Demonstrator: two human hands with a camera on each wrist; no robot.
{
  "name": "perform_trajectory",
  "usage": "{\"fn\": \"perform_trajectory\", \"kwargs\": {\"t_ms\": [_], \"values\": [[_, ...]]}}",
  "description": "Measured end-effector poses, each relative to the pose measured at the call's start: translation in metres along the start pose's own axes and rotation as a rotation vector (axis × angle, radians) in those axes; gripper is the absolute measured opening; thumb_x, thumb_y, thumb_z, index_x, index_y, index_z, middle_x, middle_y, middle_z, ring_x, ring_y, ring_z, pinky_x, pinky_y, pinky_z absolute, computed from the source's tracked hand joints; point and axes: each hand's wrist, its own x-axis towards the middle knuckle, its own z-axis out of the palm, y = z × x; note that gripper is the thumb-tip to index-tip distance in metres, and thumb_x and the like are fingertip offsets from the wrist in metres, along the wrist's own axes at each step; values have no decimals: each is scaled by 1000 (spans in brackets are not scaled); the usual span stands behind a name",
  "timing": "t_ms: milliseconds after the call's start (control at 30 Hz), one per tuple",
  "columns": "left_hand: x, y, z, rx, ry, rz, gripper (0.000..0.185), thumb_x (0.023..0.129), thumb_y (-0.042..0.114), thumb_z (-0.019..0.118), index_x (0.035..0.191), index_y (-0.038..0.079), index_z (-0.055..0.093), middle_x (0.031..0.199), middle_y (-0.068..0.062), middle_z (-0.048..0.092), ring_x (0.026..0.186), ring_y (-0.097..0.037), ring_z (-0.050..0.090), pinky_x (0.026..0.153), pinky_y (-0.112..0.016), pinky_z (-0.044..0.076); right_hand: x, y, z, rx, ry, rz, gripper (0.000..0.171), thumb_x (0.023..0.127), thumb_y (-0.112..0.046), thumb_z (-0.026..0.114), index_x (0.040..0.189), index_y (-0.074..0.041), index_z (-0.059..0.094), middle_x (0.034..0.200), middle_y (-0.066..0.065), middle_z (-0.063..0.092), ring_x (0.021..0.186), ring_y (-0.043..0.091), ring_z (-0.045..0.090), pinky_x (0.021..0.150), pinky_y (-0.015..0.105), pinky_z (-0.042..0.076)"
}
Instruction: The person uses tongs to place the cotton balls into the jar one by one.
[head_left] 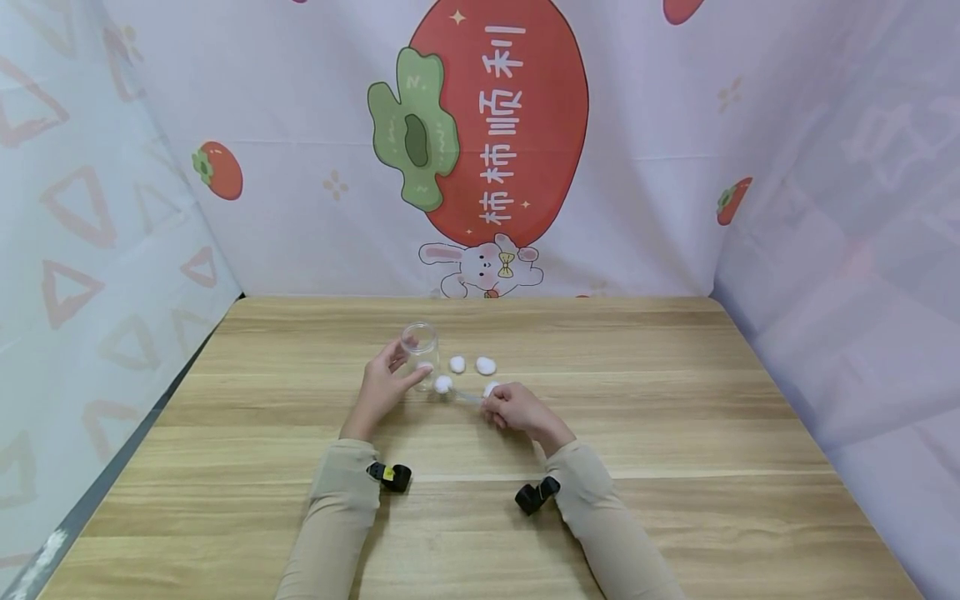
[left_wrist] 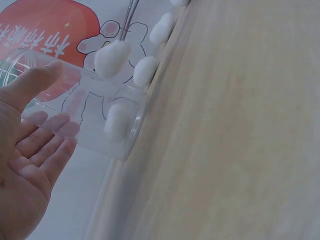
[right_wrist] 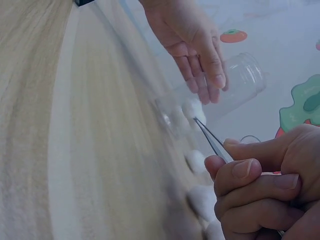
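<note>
On the bench point(head_left: 675, 467), a clear jar point(head_left: 420, 343) stands, the left hand point(head_left: 382, 387) cupping it loosely. Just right of the jar, the right hand point(head_left: 517, 410) pinches tweezers point(right_wrist: 212, 140) pointing jarward, clamped on a cotton ball point(head_left: 443, 384).

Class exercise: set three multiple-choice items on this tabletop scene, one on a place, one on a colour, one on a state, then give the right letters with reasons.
1. Where is the clear jar?
A. beside the left hand
B. at the table's right edge
C. on the floor

2. What colour are the cotton balls?
A. red
B. white
C. green

3. What is the right hand doing?
A. lying flat
B. gripping tweezers
C. holding the jar

Key: 1 A, the left fingers touch the jar; 2 B, all look white; 3 B, the fingers pinch the tweezers, whose tips hold a ball.
</note>
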Motion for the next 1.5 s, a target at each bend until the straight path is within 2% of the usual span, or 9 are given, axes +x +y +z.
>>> {"fn": "perform_trajectory", "kwargs": {"t_ms": [333, 600, 700, 1067, 1500], "values": [[0, -2, -1, 18, 0, 20, 64, 81, 15, 77, 134, -3, 48, 136, -23, 55, 129, -37, 53, 115, -41, 45, -3, -9, -6, 18, 25, 6, 25, 99, -12, 50, 79, 2, 57, 56, -3, 44, 54, 9, 38, 49, 16, 29], [-1, -1, -2, 1, 1, 11, 62, 81, 15, 77, 134, -3, 49, 135, -22, 56, 128, -36, 54, 116, -40, 44, -6, -12, -9, 17, 16, -5, 28, 100, -13, 49, 93, 13, 59, 59, -3, 45, 55, 9, 38, 50, 16, 29], [-2, -1, -3, 11, 2, 10, 62, 82, 15, 77, 134, -3, 49, 134, -22, 56, 128, -36, 54, 116, -40, 44, -8, -15, -11, 19, 20, -14, 29, 100, -13, 48, 94, 13, 59, 58, -3, 44, 55, 9, 36, 50, 16, 28], [-1, 0, -2, 10, -13, 25, 63, 81, 15, 77, 134, -3, 48, 134, -21, 57, 127, -36, 54, 115, -40, 44, -15, -21, -18, 8, 61, -36, 28, 100, -16, 50, 83, 6, 56, 57, -4, 42, 56, 10, 36, 50, 17, 26], [-2, 3, -1, -12, -25, 30, 59, 80, 13, 78, 131, 0, 52, 133, -23, 57, 126, -36, 55, 115, -41, 45, -19, -23, -26, 33, 72, -59, 27, 100, -14, 49, 81, 4, 57, 55, -4, 42, 54, 10, 34, 49, 16, 26]]}}
